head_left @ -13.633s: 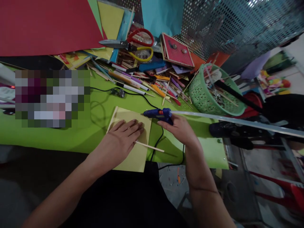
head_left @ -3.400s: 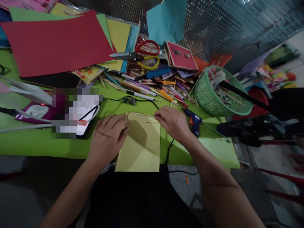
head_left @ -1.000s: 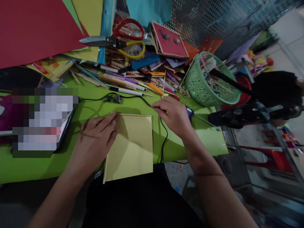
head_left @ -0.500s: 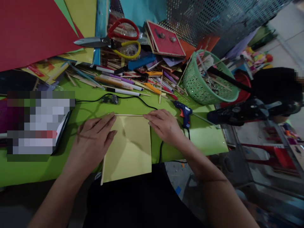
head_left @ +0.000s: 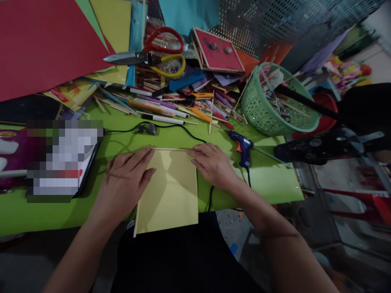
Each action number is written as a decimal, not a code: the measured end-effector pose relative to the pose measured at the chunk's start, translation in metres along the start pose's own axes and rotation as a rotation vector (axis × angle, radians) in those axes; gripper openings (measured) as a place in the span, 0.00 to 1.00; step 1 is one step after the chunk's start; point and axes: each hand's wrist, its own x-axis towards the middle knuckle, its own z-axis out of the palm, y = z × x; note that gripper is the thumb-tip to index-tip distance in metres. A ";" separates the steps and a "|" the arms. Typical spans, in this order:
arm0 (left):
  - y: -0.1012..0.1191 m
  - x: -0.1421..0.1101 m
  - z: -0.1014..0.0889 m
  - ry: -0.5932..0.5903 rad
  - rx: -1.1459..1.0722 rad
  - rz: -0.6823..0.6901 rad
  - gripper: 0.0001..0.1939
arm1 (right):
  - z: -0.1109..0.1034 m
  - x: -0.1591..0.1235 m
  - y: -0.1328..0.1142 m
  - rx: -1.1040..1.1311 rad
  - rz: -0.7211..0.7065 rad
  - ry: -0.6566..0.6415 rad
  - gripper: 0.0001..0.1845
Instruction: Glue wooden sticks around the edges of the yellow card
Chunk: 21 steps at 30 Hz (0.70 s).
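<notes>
Stick (head_left: 169,149) edging paper (head_left: 171,195); my left hand (head_left: 126,175) presses flat, right hand (head_left: 215,166) pinch unclear; uneven pressure could skew it.

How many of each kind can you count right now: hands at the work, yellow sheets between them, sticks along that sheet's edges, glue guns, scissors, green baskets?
Hands: 2, left hand and right hand
Yellow sheet: 1
Edge sticks: 2, far stick and left stick
Glue gun: 1
Scissors: 1 pair
Green basket: 1
Total: 8
</notes>
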 end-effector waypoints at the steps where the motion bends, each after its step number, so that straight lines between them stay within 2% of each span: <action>1: 0.000 0.000 0.000 -0.001 0.003 0.002 0.24 | 0.000 0.000 0.000 0.001 0.000 -0.002 0.19; 15: -0.002 -0.001 0.001 -0.019 -0.026 -0.018 0.25 | -0.001 0.001 -0.002 -0.061 -0.023 0.002 0.18; 21: -0.003 -0.002 -0.002 0.073 -0.082 -0.122 0.24 | -0.002 0.000 0.000 -0.031 -0.027 0.117 0.21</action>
